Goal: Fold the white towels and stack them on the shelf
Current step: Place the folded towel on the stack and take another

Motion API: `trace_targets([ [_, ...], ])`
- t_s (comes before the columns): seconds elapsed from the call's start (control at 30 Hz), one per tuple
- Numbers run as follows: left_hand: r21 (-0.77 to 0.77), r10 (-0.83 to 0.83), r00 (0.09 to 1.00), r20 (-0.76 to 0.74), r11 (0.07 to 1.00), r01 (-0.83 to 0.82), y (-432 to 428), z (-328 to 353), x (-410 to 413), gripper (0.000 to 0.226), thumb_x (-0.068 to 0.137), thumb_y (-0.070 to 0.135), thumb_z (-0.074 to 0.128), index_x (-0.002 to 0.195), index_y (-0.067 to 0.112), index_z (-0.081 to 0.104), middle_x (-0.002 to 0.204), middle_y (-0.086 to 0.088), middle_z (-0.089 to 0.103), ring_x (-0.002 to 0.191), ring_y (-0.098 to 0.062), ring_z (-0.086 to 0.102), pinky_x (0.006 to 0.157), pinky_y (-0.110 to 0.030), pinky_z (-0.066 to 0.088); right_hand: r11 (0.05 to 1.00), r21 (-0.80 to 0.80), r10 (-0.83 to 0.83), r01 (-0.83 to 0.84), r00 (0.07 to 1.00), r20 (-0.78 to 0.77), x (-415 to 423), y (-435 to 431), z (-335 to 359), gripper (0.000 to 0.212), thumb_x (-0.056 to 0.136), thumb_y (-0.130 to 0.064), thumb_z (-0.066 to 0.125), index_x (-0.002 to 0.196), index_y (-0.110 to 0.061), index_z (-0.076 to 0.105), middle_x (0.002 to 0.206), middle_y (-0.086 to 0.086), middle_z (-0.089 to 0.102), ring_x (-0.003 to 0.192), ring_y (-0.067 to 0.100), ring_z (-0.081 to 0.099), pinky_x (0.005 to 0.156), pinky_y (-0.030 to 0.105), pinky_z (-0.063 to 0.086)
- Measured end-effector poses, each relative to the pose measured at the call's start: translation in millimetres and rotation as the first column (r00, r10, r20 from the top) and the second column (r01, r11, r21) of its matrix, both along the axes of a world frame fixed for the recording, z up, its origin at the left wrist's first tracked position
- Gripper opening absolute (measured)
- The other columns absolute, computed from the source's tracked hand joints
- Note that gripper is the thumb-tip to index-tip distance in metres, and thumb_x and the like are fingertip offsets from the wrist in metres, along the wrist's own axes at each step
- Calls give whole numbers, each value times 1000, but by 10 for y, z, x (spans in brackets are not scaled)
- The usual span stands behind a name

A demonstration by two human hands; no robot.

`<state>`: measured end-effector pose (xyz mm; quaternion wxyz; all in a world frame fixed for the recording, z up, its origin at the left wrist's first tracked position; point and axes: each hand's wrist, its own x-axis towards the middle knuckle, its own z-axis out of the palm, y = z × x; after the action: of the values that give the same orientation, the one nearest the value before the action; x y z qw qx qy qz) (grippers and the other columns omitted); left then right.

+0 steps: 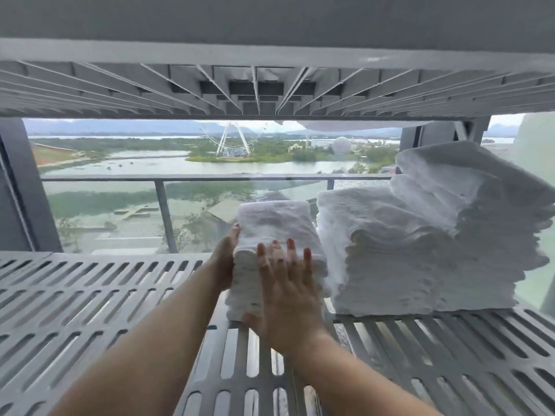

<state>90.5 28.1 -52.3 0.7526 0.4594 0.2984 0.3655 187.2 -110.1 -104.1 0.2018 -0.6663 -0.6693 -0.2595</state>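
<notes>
A short stack of folded white towels (274, 223) sits on the grey slotted shelf (90, 289), near its middle. My left hand (225, 259) lies flat against the stack's left side, thumb up on the top edge. My right hand (285, 283) presses its open palm on the stack's front face, fingers spread upward. Neither hand grips anything. Right of this stack, touching it, stands a taller pile of folded white towels (390, 253), and a still taller pile (468, 193) rises behind that at the far right.
Another slotted shelf (270, 94) hangs close overhead. Behind the shelf is a glass window with a balcony rail (180, 178) and a view of water. A grey upright (24, 181) stands at the left. The shelf's left half is bare.
</notes>
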Motion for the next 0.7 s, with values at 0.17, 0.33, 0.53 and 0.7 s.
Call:
trace_targets([
  [0.17,4,83,996,34,997,-83,-130,-109,224,71,104,56,24,135,1,56,130,-25,62,119,-39,60,108,-44,44,998,-58,-37,40,998,54,291,2,-70,127,71,-75,66,160,-15,-2,164,18,17,151,41,15,120,61,12],
  [0.33,11,134,989,67,991,-135,-83,-147,226,63,105,54,30,145,8,47,136,-26,57,127,-41,55,113,-50,39,1000,-24,-15,16,1000,7,267,64,-89,123,69,-65,71,160,-16,5,161,19,25,146,41,28,115,60,25],
  [0.53,70,146,989,4,987,-146,-148,-143,151,59,105,49,40,139,3,52,127,-22,63,114,-36,62,107,-45,46,996,80,-51,44,995,86,201,39,-115,103,71,-48,78,155,-12,31,145,18,51,122,36,56,100,48,48],
  [0.7,328,198,978,65,921,-208,-151,-162,124,41,109,23,38,149,28,43,134,-12,62,113,-31,66,96,-43,54,990,135,-66,49,990,124,225,25,-100,91,74,-41,78,152,-13,39,138,15,57,114,31,60,94,43,51],
])
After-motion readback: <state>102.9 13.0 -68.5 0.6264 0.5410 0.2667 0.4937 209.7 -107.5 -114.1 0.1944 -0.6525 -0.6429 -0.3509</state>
